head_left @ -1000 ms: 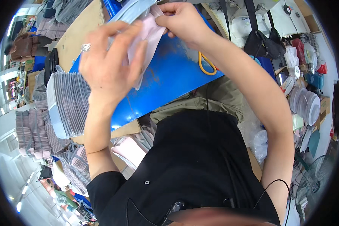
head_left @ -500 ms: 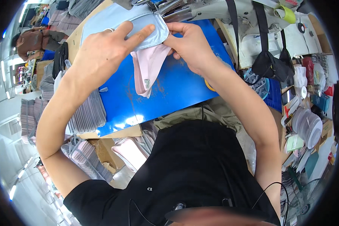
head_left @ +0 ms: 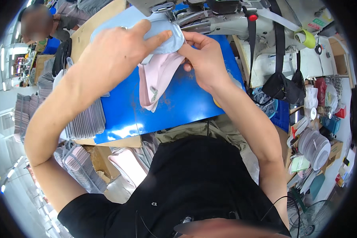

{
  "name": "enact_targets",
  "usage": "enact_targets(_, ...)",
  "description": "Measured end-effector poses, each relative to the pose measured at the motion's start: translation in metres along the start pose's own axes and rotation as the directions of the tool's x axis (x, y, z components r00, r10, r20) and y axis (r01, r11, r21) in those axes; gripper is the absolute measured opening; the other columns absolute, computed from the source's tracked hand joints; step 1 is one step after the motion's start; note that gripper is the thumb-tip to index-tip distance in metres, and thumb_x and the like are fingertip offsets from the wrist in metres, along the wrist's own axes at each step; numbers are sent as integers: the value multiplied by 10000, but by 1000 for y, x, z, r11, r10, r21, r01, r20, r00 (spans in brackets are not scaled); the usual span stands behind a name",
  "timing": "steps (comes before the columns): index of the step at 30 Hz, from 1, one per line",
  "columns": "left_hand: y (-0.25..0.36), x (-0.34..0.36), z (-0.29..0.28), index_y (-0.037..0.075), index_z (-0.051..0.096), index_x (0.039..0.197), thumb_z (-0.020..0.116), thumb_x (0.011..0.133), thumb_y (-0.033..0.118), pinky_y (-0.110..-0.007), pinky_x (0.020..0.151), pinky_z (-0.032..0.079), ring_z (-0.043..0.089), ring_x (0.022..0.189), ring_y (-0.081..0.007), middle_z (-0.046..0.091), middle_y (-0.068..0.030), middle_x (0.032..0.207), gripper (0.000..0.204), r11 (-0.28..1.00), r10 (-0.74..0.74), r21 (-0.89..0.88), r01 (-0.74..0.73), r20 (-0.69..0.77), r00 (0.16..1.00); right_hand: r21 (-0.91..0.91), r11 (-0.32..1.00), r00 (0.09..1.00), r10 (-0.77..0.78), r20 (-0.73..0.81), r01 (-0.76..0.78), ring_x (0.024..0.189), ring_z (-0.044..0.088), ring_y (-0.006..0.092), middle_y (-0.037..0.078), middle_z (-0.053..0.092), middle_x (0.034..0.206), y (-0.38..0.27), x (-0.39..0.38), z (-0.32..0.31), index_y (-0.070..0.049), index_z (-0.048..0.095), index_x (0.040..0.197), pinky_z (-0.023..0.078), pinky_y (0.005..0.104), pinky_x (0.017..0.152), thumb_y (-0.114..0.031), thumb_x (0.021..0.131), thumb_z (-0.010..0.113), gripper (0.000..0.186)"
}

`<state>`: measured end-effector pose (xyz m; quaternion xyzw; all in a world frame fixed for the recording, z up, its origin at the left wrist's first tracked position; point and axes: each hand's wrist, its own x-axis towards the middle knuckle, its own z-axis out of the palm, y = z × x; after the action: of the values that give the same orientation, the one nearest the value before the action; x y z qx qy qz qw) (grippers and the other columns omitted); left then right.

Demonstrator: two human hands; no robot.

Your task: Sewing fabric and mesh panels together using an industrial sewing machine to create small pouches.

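Observation:
My left hand (head_left: 119, 53) lies on a light blue fabric piece (head_left: 119, 18), fingers apart, index and middle fingertips pressing near its rounded corner. My right hand (head_left: 204, 59) pinches the right edge of the layered piece just beside a sewing machine's metal foot (head_left: 166, 14). Pink fabric (head_left: 156, 75) is attached beneath the blue one and hangs down over the blue work surface (head_left: 190, 99), a small pale tab on it. The far part of the blue piece reaches under the machine head (head_left: 226, 20).
Tall bundles of pinkish-grey pieces (head_left: 83, 119) stand at left; a person (head_left: 63, 22) is beyond them. Right: hanging black bag (head_left: 281, 89), yellow tape roll (head_left: 305, 37), blue basket (head_left: 261, 97), cluttered shelf with white spools (head_left: 317, 150), fan (head_left: 309, 222). Cardboard box (head_left: 93, 156) below.
The piece has flattened beneath the machine head, pink layer now hanging below the blue. My left hand moved left and lowered its fingers onto the blue layer; my right hand moved slightly right and down.

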<state>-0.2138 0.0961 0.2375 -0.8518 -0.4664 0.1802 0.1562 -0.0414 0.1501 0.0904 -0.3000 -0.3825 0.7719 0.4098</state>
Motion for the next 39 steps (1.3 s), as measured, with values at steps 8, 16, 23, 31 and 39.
enact_targets(8,-2,6,6,198,547,1488,690,842,60,-318,641,586,713,702,-218,601,-98,1054,676,974,34,223,-29,-18,999,66,998,997,24,-72,-19,698,619,87,23,663,837,0,4,7,42,732,1090,438,222,512,-52,890,738,220)
enact_targets(16,1,9,3,181,566,1465,698,827,59,-317,650,582,716,707,-222,606,-103,1030,662,978,14,208,-15,6,1000,70,998,993,9,-120,-1,665,611,84,32,692,828,4,7,11,48,738,1083,439,227,506,-65,896,755,219)
enact_targets(23,11,13,1,112,609,1403,707,801,52,-326,655,580,724,729,-249,637,-137,1024,612,993,7,122,-1,-46,999,86,995,992,-45,-115,55,698,640,77,44,714,844,11,9,8,53,748,1086,459,233,525,-64,904,752,216)
enact_targets(31,39,21,11,-22,592,1375,657,784,-7,-386,655,579,718,757,-330,680,-172,949,595,987,-158,-44,154,-90,983,-2,969,960,-245,-137,247,675,604,44,46,730,879,26,9,7,31,765,1122,468,207,566,-76,898,760,249)
enact_targets(39,71,43,18,-62,631,1103,645,809,21,-434,663,580,718,767,-376,697,-212,900,306,905,-375,-255,342,-96,922,-61,977,973,-208,-96,203,638,560,12,23,729,863,25,7,-1,-3,774,1132,445,195,548,-79,906,763,240)
